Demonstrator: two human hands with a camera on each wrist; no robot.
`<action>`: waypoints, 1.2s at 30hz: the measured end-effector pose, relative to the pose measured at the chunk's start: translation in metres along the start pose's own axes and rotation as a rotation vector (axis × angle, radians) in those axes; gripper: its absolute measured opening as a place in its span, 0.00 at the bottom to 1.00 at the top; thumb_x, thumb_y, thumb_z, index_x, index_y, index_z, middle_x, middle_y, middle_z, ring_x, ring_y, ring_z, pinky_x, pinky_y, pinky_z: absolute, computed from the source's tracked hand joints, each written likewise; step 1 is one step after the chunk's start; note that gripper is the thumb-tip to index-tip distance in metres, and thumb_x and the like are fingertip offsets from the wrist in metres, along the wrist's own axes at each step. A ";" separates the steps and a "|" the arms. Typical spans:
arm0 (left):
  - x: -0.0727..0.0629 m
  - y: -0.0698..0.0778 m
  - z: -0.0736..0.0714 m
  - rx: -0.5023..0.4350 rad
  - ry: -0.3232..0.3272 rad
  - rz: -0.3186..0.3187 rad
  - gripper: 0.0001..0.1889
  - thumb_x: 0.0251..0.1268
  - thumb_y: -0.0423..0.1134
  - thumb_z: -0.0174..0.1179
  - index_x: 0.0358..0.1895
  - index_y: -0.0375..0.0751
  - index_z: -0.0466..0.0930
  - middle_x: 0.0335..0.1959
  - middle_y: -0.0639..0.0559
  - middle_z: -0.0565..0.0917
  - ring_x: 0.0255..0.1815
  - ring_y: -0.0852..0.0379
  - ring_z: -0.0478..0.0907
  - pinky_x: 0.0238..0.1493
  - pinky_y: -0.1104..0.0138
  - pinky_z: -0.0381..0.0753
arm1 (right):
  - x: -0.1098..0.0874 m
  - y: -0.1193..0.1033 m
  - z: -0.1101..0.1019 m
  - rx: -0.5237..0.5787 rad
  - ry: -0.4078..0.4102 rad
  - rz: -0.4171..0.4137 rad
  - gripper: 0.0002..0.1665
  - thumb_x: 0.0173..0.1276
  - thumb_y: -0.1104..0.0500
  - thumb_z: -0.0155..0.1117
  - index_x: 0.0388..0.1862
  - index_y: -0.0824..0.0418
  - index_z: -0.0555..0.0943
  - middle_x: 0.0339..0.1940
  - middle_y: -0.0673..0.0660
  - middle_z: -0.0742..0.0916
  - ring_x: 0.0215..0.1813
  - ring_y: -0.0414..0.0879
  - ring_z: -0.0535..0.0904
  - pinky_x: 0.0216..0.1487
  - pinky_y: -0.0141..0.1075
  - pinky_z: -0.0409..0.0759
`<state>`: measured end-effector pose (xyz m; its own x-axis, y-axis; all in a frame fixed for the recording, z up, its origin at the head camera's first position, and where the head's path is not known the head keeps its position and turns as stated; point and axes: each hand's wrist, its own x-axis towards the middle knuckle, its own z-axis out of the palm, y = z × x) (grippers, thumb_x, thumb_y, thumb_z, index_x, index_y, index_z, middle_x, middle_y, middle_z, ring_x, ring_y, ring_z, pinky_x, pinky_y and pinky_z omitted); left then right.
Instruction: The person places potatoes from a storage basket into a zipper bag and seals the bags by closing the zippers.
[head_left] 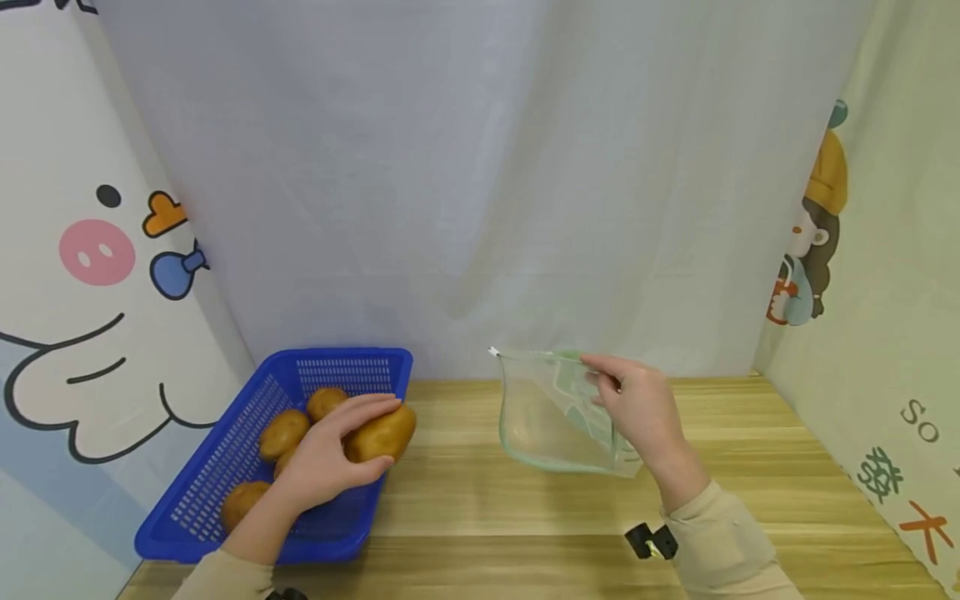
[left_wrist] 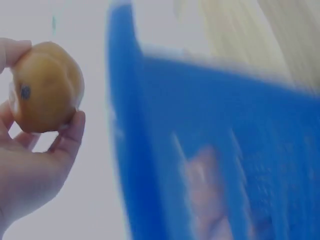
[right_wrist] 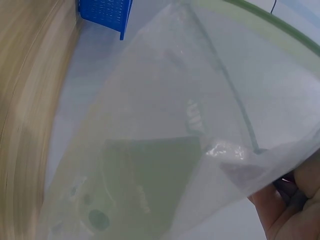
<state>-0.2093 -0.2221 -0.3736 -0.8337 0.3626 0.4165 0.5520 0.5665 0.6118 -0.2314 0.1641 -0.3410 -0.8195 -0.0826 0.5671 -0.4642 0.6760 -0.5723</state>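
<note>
My left hand grips a brown potato above the right side of a blue plastic basket. In the left wrist view, fingers and thumb curl round the potato, which has a dark spot on its skin. Several more potatoes lie inside the basket, some partly hidden by the hand. My right hand pinches the top edge of a clear zip bag with pale green print. The bag hangs over the table and looks flat and see-through; in the right wrist view the bag fills most of the picture.
A wood-grain table lies under everything. Behind it hangs a pale grey curtain. Printed cloths with cartoon figures stand at the left and right sides. The basket's raised rim stands left of the bag.
</note>
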 end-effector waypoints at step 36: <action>0.073 0.102 0.144 0.033 0.120 0.201 0.33 0.49 0.32 0.71 0.65 0.39 0.77 0.68 0.38 0.71 0.62 0.40 0.70 0.47 0.54 0.82 | -0.005 -0.011 0.006 0.086 0.044 -0.050 0.15 0.70 0.73 0.57 0.51 0.68 0.86 0.43 0.66 0.88 0.35 0.52 0.88 0.26 0.28 0.83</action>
<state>-0.2162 -0.0315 -0.3777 -0.6985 0.3810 0.6058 0.7043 0.5163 0.4873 -0.2245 0.1525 -0.3409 -0.7799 -0.0812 0.6206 -0.5328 0.6065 -0.5902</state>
